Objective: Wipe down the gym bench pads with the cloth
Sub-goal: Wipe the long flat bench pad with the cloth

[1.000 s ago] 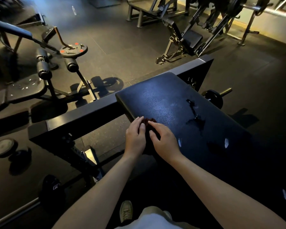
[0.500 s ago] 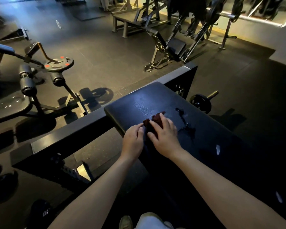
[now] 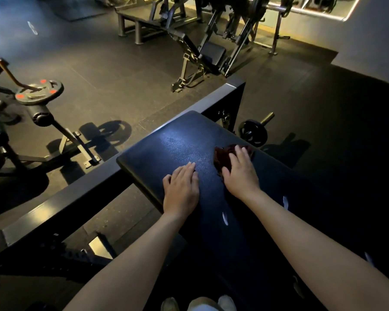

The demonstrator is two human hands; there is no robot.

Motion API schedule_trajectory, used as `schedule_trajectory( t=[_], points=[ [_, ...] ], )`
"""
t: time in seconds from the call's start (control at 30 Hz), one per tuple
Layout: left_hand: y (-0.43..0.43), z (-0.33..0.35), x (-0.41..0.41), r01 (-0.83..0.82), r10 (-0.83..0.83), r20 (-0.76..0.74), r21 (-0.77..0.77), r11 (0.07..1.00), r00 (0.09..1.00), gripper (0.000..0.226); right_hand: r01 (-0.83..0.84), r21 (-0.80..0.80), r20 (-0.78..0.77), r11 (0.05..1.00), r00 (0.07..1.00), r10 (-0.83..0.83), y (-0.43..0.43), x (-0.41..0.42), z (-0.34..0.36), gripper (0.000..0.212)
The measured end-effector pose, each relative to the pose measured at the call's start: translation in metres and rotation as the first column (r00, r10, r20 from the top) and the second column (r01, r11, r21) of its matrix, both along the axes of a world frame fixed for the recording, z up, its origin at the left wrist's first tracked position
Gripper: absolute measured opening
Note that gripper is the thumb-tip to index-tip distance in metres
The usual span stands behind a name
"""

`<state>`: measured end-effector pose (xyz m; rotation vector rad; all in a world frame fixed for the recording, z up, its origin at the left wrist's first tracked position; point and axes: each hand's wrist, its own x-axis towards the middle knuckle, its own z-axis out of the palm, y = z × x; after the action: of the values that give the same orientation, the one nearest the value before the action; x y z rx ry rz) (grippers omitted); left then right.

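Note:
The black bench pad (image 3: pixel 180 142) runs from the middle of the view toward the lower right, its far end lit and shiny. A dark red cloth (image 3: pixel 222 154) lies bunched on the pad near its right edge. My right hand (image 3: pixel 239 173) presses flat on the cloth with fingers straight, covering its near part. My left hand (image 3: pixel 181 189) rests flat on the bare pad, left of the cloth and apart from it. Small white marks show on the pad nearer to me.
A dark steel frame beam (image 3: pixel 81 189) crosses beside the pad's far end. A small plate-loaded bar (image 3: pixel 253 132) lies on the floor right of the pad. A leg machine with a weight plate (image 3: pixel 39 93) stands left. More benches (image 3: pixel 202 52) stand behind.
My right hand slid the cloth from the pad's near left side across to the right edge, over the dark wet streak. The left hand stayed flat on the pad.

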<state>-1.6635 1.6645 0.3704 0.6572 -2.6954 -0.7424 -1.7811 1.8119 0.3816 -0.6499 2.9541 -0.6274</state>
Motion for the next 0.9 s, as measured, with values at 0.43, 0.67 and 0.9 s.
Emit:
schedule_trajectory(
  t=[0.43,0.67,0.9],
  points=[
    [-0.006,0.000,0.001,0.069,-0.069,-0.019,0.039,0.997,0.997,0.045,-0.110,0.078,-0.103,0.991,0.988,0.118,-0.015,0.029,-0.002,0.049],
    [-0.013,0.002,0.002,0.172,-0.173,0.073,0.012,0.985,0.982,0.048,-0.102,-0.006,-0.056,0.995,0.993,0.102,-0.033,0.054,-0.002,0.045],
    [-0.020,0.005,-0.031,0.224,-0.217,0.112,-0.057,0.973,0.970,0.047,-0.052,0.033,-0.055,0.998,0.997,0.054,-0.019,0.008,0.002,0.045]
  ],
)
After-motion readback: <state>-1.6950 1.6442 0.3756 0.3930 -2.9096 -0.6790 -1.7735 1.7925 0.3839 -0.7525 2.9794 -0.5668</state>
